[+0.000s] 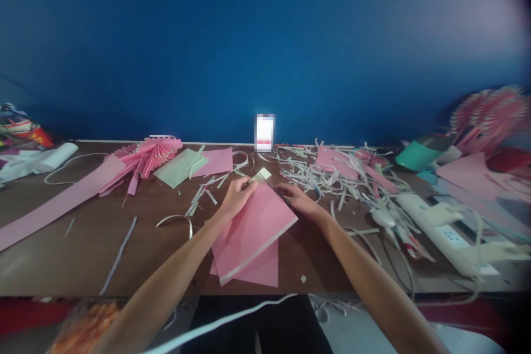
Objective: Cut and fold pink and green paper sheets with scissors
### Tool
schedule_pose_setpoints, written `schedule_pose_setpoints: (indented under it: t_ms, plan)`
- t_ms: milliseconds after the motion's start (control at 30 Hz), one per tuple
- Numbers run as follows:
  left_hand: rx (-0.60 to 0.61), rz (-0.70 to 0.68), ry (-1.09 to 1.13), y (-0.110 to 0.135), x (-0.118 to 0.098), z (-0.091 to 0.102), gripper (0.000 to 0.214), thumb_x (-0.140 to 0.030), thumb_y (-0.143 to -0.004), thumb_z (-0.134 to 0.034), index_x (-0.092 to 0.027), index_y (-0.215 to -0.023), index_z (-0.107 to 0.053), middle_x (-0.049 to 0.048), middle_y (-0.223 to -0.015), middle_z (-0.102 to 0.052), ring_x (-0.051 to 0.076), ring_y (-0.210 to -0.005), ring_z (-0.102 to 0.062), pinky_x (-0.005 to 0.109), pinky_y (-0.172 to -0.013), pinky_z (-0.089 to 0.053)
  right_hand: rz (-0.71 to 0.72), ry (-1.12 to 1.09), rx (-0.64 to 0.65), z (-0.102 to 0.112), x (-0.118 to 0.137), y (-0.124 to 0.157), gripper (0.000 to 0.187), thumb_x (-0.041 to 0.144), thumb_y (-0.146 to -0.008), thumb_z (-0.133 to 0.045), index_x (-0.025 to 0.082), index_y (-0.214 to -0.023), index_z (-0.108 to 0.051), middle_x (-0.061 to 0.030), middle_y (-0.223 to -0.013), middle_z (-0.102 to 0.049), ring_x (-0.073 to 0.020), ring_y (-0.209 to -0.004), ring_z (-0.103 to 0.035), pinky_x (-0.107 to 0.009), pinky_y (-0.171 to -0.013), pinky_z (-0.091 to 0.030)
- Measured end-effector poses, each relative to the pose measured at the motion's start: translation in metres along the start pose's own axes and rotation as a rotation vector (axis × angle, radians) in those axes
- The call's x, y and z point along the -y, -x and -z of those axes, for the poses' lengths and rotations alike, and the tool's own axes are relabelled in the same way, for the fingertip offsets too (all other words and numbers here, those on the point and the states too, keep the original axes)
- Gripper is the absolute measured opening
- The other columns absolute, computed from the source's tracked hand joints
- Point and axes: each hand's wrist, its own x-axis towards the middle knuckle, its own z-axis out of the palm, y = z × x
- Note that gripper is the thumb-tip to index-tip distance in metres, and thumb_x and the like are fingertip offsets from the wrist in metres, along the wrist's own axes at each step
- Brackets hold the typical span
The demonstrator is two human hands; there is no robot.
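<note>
A pink sheet of paper (255, 227) with a pale strip along its lower edge is held at a slant over the table. My left hand (239, 196) pinches it near its upper corner, fingers closed. A small pale piece (264, 173) shows at that corner. My right hand (299, 199) is closed beside the sheet's right edge, around a dark, thin thing that I cannot make out. Beneath the held sheet lies more pink paper (265, 271), partly covered.
Paper strips (305, 174) lie heaped behind my right hand. Folded pink paper fans (155, 155) and green paper (178, 168) lie left. A lit phone (265, 133) stands against the blue wall. At right are a white power strip (440, 235), cables and a green roll (418, 154).
</note>
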Motion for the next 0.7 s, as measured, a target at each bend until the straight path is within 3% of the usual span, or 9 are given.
schedule_pose_setpoints:
  t_ms: [433,700]
  plan:
    - [0.024,-0.001,0.0,-0.0013,0.0043,0.0005,0.036,-0.043,-0.083,-0.051,-0.016,-0.063,-0.037,-0.0036,-0.06,-0.029,0.008,-0.055,-0.027,0.024,-0.05,-0.019,-0.005,-0.039,-0.001,-0.0019,0.0028,0.0011,0.032,0.029,-0.076,-0.065,0.016,-0.104,-0.064,-0.0063,-0.098,-0.067,-0.0189,-0.086,-0.062,-0.026,-0.07,-0.047]
    - [0.028,0.023,-0.002,-0.003,0.0078,0.0007,0.038,-0.044,-0.083,-0.051,-0.017,-0.063,-0.035,-0.0042,-0.059,-0.026,0.007,-0.052,-0.023,0.025,-0.049,-0.016,0.029,-0.051,-0.046,-0.003,-0.0051,-0.0007,0.037,0.036,-0.077,-0.065,0.015,-0.108,-0.066,-0.0092,-0.1,-0.069,-0.0232,-0.093,-0.063,-0.032,-0.077,-0.049]
